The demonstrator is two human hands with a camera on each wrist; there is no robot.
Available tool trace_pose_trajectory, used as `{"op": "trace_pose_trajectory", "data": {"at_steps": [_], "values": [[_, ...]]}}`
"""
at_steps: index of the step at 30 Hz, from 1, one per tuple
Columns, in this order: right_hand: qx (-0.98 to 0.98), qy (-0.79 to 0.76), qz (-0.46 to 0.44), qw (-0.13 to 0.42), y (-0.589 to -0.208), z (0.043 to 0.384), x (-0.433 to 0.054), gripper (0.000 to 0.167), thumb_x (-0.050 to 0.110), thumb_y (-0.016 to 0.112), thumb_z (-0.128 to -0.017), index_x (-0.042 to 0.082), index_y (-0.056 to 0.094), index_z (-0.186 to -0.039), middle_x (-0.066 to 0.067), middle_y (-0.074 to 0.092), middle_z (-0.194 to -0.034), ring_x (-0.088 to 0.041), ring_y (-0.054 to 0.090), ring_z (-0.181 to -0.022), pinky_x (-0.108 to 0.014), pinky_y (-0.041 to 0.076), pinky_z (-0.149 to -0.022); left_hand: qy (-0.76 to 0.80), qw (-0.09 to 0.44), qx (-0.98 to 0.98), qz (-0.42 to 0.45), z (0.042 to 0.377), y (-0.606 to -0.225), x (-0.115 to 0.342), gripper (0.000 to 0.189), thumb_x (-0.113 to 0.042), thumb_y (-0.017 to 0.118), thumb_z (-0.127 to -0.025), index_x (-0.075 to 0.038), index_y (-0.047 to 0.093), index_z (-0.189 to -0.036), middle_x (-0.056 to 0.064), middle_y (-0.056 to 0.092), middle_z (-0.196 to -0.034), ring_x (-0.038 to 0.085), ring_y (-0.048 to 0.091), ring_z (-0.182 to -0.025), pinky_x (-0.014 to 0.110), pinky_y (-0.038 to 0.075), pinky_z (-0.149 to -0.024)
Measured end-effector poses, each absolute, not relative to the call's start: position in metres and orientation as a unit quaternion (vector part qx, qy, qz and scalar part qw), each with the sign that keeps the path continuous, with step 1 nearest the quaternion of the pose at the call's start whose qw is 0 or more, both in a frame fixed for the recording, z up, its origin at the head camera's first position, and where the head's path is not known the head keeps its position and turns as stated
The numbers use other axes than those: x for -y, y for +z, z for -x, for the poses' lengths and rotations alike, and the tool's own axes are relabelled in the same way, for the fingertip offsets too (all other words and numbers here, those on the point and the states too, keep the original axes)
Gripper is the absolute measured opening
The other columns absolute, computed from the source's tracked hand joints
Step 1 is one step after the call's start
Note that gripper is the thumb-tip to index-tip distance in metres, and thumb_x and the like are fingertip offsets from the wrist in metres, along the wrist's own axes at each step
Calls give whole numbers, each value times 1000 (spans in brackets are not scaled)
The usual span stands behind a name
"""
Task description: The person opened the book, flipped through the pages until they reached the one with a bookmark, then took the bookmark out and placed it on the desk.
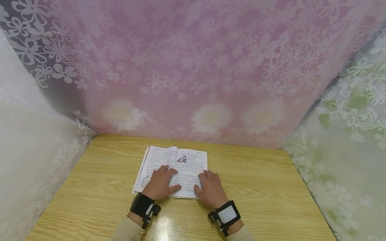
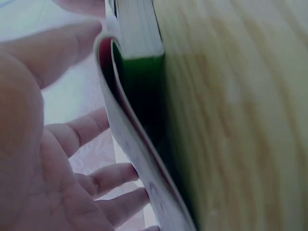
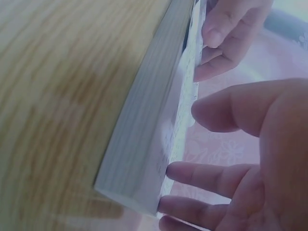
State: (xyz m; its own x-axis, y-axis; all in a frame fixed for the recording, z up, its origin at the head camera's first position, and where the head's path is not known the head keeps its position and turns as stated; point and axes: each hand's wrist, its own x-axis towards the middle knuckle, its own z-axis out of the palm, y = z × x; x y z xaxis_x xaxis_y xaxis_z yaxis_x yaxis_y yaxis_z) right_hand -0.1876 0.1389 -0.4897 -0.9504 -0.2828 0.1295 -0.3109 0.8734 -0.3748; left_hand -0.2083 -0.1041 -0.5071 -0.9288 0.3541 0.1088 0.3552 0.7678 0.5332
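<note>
An open book [image 1: 190, 172] lies on the wooden table, with printed text and a small grey picture on its right page. My left hand [image 1: 159, 183] rests with spread fingers on the left page beside the fold, its thumb reaching over the right page. On the right page's outer edge, my right hand [image 1: 211, 189] touches the paper with its fingertips and thumb. The left wrist view shows the left fingers against the cover side and a green spine [image 2: 142, 72]. In the right wrist view, the thick page block [image 3: 139, 125] stands out beside the right fingers.
The wooden table [image 1: 259, 187] spreads around the book on both sides. A pink flowered curtain [image 1: 193, 67] hangs behind it, and pale flowered sheets [image 1: 346, 150] close off the left and right sides. Each wrist wears a black strap with a small camera [image 1: 155, 210].
</note>
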Motion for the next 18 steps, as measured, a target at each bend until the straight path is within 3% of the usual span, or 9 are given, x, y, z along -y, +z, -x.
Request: {"op": "trace_pose_trajectory", "data": {"at_steps": [7,11,14,18], "values": [[961,203,-189,20,-492,192,-139,49,25,70,-94,-2,61,-134,-28,55,-145,-46,47,-140,-64,28,-118,-270,-22,950,158,205,-505,97,95,-77,77,-72,-13,62,-139,23,49,-148,44,42,-140,69,25,-116],[956,214,-198,-7,-493,196,-136,53,26,67,-96,-2,56,-140,-27,49,-152,-44,41,-145,-58,25,-122,-259,-36,952,160,203,-498,97,109,-79,83,-61,-11,59,-142,25,46,-151,45,38,-143,68,26,-117],[956,219,-196,-20,-495,197,-135,58,25,64,-96,0,53,-146,-23,43,-158,-41,37,-149,-55,25,-123,-255,-36,951,169,202,-496,97,107,-74,86,-63,-10,57,-143,26,46,-151,46,38,-144,69,28,-116],[954,240,-180,-12,-496,199,-134,65,23,64,-95,2,47,-154,-22,37,-163,-41,35,-149,-54,34,-119,-259,-12,947,191,205,-500,100,93,-67,85,-71,-10,60,-141,21,52,-145,41,45,-137,65,34,-114]]}}
